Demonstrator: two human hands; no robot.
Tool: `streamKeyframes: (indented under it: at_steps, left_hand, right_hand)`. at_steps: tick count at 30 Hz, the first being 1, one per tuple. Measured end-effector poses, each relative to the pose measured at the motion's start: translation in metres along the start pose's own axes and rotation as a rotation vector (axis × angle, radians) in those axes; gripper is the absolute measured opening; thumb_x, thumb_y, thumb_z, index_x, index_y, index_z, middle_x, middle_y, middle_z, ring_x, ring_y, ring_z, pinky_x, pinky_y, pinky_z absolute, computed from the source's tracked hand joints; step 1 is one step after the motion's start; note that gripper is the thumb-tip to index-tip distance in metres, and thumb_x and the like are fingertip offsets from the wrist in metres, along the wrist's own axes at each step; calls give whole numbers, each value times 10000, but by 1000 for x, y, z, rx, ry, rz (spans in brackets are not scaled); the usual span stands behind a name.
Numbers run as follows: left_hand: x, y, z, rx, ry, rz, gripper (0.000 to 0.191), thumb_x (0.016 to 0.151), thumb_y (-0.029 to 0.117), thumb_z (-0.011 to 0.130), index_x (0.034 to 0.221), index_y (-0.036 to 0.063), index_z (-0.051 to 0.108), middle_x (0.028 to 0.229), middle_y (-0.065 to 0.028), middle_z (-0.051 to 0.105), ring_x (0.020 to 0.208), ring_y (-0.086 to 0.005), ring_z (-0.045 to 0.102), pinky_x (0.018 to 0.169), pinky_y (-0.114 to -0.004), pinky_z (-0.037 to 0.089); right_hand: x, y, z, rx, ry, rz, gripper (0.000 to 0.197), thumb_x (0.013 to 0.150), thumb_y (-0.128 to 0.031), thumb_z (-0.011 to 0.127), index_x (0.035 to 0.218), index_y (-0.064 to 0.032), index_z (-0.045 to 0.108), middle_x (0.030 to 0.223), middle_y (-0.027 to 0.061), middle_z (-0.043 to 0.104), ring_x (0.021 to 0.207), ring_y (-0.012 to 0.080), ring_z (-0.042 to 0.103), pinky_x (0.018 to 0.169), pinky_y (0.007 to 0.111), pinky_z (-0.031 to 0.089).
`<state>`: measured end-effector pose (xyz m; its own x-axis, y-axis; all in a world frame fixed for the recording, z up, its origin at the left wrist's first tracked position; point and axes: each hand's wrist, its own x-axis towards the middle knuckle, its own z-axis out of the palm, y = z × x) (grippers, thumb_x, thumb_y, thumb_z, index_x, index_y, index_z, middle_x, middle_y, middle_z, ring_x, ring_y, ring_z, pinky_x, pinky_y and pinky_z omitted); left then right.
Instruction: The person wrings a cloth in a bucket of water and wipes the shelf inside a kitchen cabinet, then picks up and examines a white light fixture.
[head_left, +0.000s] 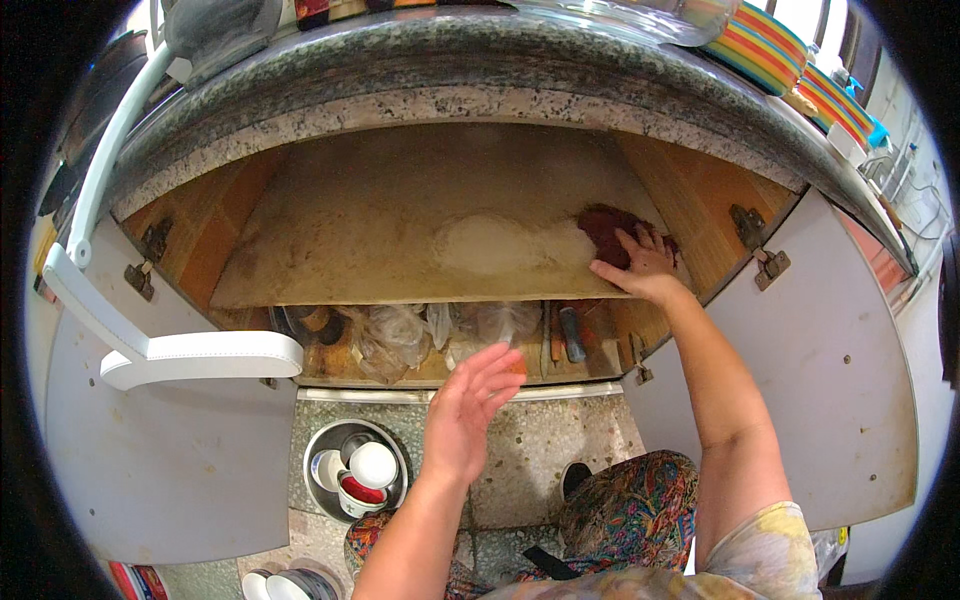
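Observation:
My right hand (643, 262) lies with spread fingers on a dark red cloth (600, 232), holding it against the cabinet shelf (375, 217) near the right side wall. Pale, lighter patches show on the brownish shelf surface left of the cloth. My left hand (466, 412) hovers in front of the lower compartment, fingers extended and nothing in it. Behind that hand, clear plastic bags (394, 337) and a dark-handled tool (571, 336) lie in the lower compartment. An orange thing there is partly hidden by my fingers.
Cabinet doors stand swung out at left (172, 450) and right (810, 375). A steel basin (309, 465) holding bowls and a red item sits on the terrazzo floor, with stacked bowls (300, 585) nearer me. Above runs the granite counter edge (465, 67). White straps (217, 356) cross the left side.

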<state>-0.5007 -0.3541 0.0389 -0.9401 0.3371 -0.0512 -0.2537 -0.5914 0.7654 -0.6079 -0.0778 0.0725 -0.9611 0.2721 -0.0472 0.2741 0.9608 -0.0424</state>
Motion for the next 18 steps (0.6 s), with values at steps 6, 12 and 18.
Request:
streamKeyframes:
  at_steps: [6, 12, 18]
  left_hand:
    - [3, -3, -1, -217, -73, -28, 515, 865, 389, 278, 1201, 11, 373, 1207, -134, 429, 994, -230, 491, 875, -361, 361]
    - [6, -2, 3, -316, -50, -43, 513, 863, 386, 265, 1236, 42, 341, 1246, -118, 396, 1034, -263, 471, 896, -398, 348]
    - [1, 7, 3, -376, -49, -27, 511, 860, 386, 294, 1240, 46, 339, 1236, -154, 398, 1025, -276, 473, 895, -418, 350]
  right_hand:
    - [-7, -3, 12, 9, 46, -74, 792, 692, -665, 363, 1321, -209, 207, 1388, 102, 96, 1268, 347, 29, 1013, 462, 75]
    - [-24, -16, 21, -46, 166, -82, 737, 731, -569, 385, 1324, -179, 187, 1386, 58, 131, 1261, 364, 39, 1004, 495, 109]
    - [-35, 7, -7, 208, 44, -220, 690, 733, -526, 448, 1298, -176, 265, 1345, 103, 239, 1248, 346, 142, 1002, 445, 174]
